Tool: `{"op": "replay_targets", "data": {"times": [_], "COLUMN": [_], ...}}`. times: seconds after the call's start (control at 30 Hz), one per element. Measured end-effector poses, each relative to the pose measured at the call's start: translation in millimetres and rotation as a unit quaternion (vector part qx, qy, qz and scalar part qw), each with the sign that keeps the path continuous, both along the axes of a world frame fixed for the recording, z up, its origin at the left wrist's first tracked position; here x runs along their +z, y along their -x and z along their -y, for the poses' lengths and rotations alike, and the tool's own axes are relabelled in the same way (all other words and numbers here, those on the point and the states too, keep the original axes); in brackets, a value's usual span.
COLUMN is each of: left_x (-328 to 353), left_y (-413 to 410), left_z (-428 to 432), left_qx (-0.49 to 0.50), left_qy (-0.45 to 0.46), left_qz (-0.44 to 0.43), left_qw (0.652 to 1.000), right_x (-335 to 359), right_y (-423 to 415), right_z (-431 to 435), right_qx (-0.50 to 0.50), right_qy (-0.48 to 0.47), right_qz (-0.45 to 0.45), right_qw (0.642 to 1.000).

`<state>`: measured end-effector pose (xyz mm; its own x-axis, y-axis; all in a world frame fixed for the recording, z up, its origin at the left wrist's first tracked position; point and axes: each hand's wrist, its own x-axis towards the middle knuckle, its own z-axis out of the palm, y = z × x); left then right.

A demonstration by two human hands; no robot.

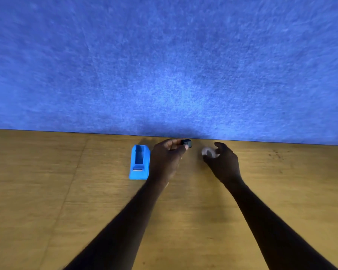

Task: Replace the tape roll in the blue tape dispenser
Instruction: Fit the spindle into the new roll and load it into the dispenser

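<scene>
While blue tape dispenser (139, 162) is sitting empty on counter (47, 191), left hand (169, 154) is pinching black core (186, 143), right hand (221, 158) is closing fingers on clear tape roll (208, 152), probably for joining them.

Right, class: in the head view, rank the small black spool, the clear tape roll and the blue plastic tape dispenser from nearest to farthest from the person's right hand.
1. Clear tape roll: at the fingertips of the right hand.
2. Small black spool: further left, held in the left hand.
3. Blue plastic tape dispenser: farthest, left of both hands on the wooden table.
</scene>
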<state>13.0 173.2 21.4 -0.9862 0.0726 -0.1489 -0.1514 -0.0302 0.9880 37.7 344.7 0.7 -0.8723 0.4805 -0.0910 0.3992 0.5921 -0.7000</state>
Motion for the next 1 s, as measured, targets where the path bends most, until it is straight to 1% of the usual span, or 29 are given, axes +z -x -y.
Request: {"op": "replay_targets", "data": {"times": [0.03, 0.07, 0.1, 0.13, 0.2, 0.23, 0.3, 0.53, 0.7, 0.9, 1.0], "left_x": [1.2, 2.0, 3.4, 5.2, 10.3, 13.4, 19.0, 23.0, 24.7, 20.9, 23.7], "left_y": [-0.1, 0.1, 0.4, 1.0, 1.6, 1.8, 2.4, 3.4, 3.3, 4.0, 3.8], "left_z": [-0.2, -0.9, -1.4, -2.4, -3.4, -3.4, -3.4, 2.5, 4.7, 6.4, 8.2], "left_qx": [0.002, 0.004, 0.003, 0.001, -0.006, -0.011, -0.019, -0.036, -0.054, -0.03, -0.032], "left_qy": [-0.003, -0.003, -0.002, -0.001, -0.007, -0.011, -0.003, 0.043, 0.07, 0.046, 0.029], "left_qz": [0.0, -0.001, -0.002, -0.001, 0.007, 0.009, 0.003, -0.041, -0.072, -0.064, -0.055], "left_qw": [1.0, 1.0, 1.0, 1.0, 1.0, 1.0, 1.0, 0.998, 0.994, 0.996, 0.998], "right_x": [6.2, 12.6, 18.5, 23.8, 33.9, 38.9, 46.1, 52.7, 55.6, 55.2, 51.8], "right_y": [0.2, -0.2, -0.8, -0.8, -0.6, -0.2, 1.2, 4.4, 2.5, 1.5, 2.3], "right_z": [2.5, 5.8, 8.7, 10.7, 14.7, 16.4, 18.0, 15.4, 15.9, 17.3, 18.8], "right_qx": [-0.017, -0.021, -0.012, 0.007, 0.054, 0.072, 0.101, 0.154, 0.206, 0.222, 0.195], "right_qy": [0.125, 0.262, 0.374, 0.44, 0.496, 0.505, 0.5, 0.441, 0.403, 0.401, 0.417], "right_qz": [-0.023, -0.045, -0.064, -0.077, -0.086, -0.09, -0.099, -0.106, -0.102, -0.102, -0.102], "right_qw": [0.992, 0.964, 0.925, 0.895, 0.863, 0.856, 0.854, 0.878, 0.886, 0.883, 0.882]}}
